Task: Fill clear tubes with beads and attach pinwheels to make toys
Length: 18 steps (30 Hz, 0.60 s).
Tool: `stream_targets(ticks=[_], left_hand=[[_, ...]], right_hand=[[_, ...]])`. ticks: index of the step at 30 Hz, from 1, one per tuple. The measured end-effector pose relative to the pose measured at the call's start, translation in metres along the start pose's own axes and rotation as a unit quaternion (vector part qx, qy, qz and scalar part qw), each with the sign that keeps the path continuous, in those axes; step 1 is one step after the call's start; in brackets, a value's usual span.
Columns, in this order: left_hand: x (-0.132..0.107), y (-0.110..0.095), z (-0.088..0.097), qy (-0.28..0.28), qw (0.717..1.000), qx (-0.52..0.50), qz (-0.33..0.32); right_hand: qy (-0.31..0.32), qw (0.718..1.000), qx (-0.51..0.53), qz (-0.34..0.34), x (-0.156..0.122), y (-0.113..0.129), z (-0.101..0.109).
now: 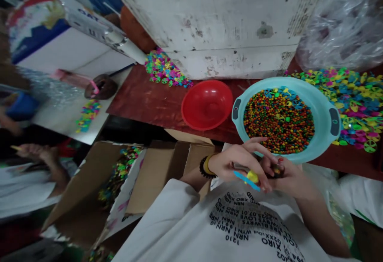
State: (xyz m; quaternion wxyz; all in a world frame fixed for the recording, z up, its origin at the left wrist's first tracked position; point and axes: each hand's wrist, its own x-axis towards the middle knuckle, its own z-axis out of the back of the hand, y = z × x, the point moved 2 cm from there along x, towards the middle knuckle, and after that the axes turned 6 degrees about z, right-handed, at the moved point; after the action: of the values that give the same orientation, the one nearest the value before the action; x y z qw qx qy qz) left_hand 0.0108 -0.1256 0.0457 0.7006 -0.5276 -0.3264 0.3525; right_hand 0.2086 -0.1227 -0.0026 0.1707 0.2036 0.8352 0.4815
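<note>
My left hand [239, 160], with a dark beaded band and a yellow band at the wrist, is closed on a small blue and yellow plastic toy part [250, 177]. Its fingers reach over my right hand [289, 178]. That hand is curled round a small clear container [278, 169] with dark, colourful contents and a bit of red at its top. Both hands meet in front of my shirt, at the near rim of a light blue basin [321, 142]. Inside the basin lie many small coloured beads or candies [269, 122], with several plastic pieces on top.
A red bowl [206, 106] stands left of the basin on the dark red table [143, 98]. Coloured plastic parts [359, 102] are heaped at right. White cartons [233, 26] rise behind. An open cardboard box [80, 182] sits lower left; another person's hands [36, 152] show beyond.
</note>
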Motion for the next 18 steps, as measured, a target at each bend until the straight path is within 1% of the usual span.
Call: stream_targets(ticks=[2, 3, 4, 5, 6, 7, 8, 9, 11, 12, 13, 15, 17, 18], left_hand=[[-0.018, 0.001, -0.011, -0.074, 0.997, -0.016, -0.001], [-0.030, 0.005, -0.014, -0.134, 0.990, -0.042, -0.008], [-0.043, 0.011, -0.015, -0.219, 0.972, -0.080, -0.022], [-0.060, 0.019, -0.013, -0.326, 0.937, -0.123, -0.041], [-0.079, 0.030, -0.008, -0.438, 0.882, -0.165, -0.061], [-0.099, 0.041, -0.001, -0.534, 0.818, -0.199, -0.075], [-0.121, 0.054, 0.006, -0.607, 0.759, -0.224, -0.079], [-0.142, 0.067, 0.015, -0.656, 0.709, -0.246, -0.075], [-0.182, 0.094, 0.030, -0.727, 0.620, -0.294, -0.032], [-0.201, 0.106, 0.035, -0.759, 0.578, -0.300, -0.001], [-0.218, 0.117, 0.038, -0.788, 0.541, -0.292, 0.036], [-0.245, 0.136, 0.039, -0.830, 0.483, -0.260, 0.104], [-0.265, 0.150, 0.035, -0.855, 0.438, -0.236, 0.146], [-0.272, 0.155, 0.031, -0.865, 0.419, -0.230, 0.155]], right_hand=[[-0.026, 0.999, -0.024, 0.005, -0.001, -0.001, 0.000], [-0.039, 0.998, -0.047, 0.010, -0.001, -0.002, 0.001], [-0.056, 0.995, -0.077, 0.018, -0.001, -0.002, 0.004], [-0.077, 0.991, -0.109, 0.029, 0.000, -0.002, 0.009], [-0.102, 0.984, -0.140, 0.041, 0.001, -0.002, 0.015], [-0.130, 0.976, -0.167, 0.054, 0.001, -0.002, 0.022], [-0.159, 0.967, -0.186, 0.066, 0.002, -0.002, 0.031], [-0.184, 0.959, -0.199, 0.078, 0.001, -0.002, 0.039], [-0.224, 0.947, -0.210, 0.096, 0.001, -0.001, 0.055], [-0.242, 0.941, -0.213, 0.104, 0.000, -0.001, 0.063], [-0.263, 0.934, -0.216, 0.114, 0.000, 0.000, 0.069], [-0.301, 0.918, -0.223, 0.133, -0.001, 0.001, 0.078], [-0.327, 0.905, -0.226, 0.148, -0.001, 0.001, 0.083], [-0.331, 0.901, -0.234, 0.151, -0.001, 0.001, 0.084]])
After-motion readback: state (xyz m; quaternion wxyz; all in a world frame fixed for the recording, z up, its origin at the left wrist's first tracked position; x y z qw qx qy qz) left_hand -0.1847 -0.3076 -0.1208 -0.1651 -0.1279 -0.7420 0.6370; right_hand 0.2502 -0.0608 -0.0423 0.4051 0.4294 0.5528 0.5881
